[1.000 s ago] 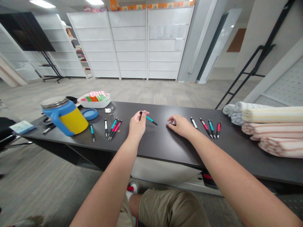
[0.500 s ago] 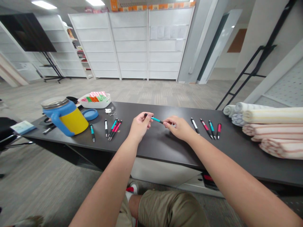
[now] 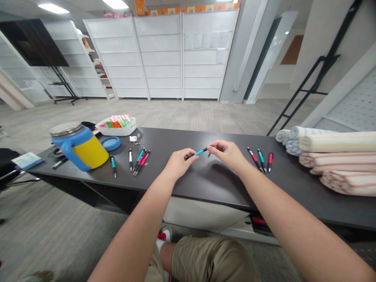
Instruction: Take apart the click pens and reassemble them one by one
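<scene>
A teal-and-black pen (image 3: 201, 152) is held above the dark table between my two hands. My left hand (image 3: 179, 162) is closed around its lower left end, thumb along the barrel. With thumb and forefinger, my right hand (image 3: 225, 153) pinches the upper right end. A small dark tip shows below the right fingers; I cannot tell what it belongs to. Left of my hands lie a white pen (image 3: 131, 159), a bunch of teal and pink pens (image 3: 141, 161) and a lone teal pen (image 3: 113, 166). Beyond my right wrist are a pink pen (image 3: 254, 158), a teal pen (image 3: 261, 159) and a short pink piece (image 3: 270, 161).
A blue-and-yellow mug (image 3: 85, 147) stands at the left, near a blue lid (image 3: 111, 143) and a white basket (image 3: 129, 128) of colourful packets. Rolled cloths (image 3: 337, 160) are stacked on the right. The table's front edge (image 3: 211, 203) runs before my knees.
The held pen has swung so its right end now points up instead of down. My left hand has turned and moved slightly nearer. The white pen at right is now hidden behind my right arm.
</scene>
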The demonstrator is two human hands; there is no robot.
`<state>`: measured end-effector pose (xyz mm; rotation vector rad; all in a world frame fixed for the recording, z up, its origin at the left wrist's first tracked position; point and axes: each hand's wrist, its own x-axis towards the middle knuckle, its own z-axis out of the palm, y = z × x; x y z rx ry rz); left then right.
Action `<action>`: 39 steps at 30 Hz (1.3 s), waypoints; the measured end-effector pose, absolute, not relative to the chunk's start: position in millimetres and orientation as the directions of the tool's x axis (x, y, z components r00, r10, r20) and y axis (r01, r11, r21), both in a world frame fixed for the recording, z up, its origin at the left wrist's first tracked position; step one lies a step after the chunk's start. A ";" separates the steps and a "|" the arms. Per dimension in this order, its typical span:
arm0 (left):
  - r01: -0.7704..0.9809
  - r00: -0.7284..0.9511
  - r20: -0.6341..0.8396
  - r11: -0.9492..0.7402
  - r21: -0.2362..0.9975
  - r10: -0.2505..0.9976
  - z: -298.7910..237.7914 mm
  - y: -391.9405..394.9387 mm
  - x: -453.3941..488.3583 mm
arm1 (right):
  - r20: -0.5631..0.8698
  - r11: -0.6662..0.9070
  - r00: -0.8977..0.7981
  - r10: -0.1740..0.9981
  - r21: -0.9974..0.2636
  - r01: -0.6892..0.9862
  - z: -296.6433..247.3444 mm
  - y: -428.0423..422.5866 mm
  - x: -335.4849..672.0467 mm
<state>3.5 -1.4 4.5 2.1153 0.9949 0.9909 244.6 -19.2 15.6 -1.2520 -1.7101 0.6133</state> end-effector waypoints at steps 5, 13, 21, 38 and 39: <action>0.401 0.463 0.435 -0.620 0.675 0.773 2.5 1.2 3.3 | 0.365 0.353 -0.078 0.928 -0.790 0.502 17.7 -19.9 245.5; 0.411 0.529 0.379 -0.620 0.668 0.759 3.6 1.4 1.8 | 0.347 0.398 -0.200 0.916 -0.848 0.351 9.9 -13.1 251.7; 0.388 0.540 0.417 -0.656 0.648 0.731 2.4 0.5 2.3 | 0.302 0.356 -0.190 0.934 -0.752 0.555 12.3 -17.5 254.6; 0.436 0.527 0.383 -0.628 0.645 0.759 -1.8 4.2 1.9 | 0.269 0.394 -0.296 0.916 -0.737 0.549 8.1 -17.2 255.2; 0.433 0.528 0.385 -0.630 0.644 0.757 -1.5 4.1 1.8 | 0.268 0.395 -0.298 0.916 -0.725 0.564 7.7 -16.9 255.6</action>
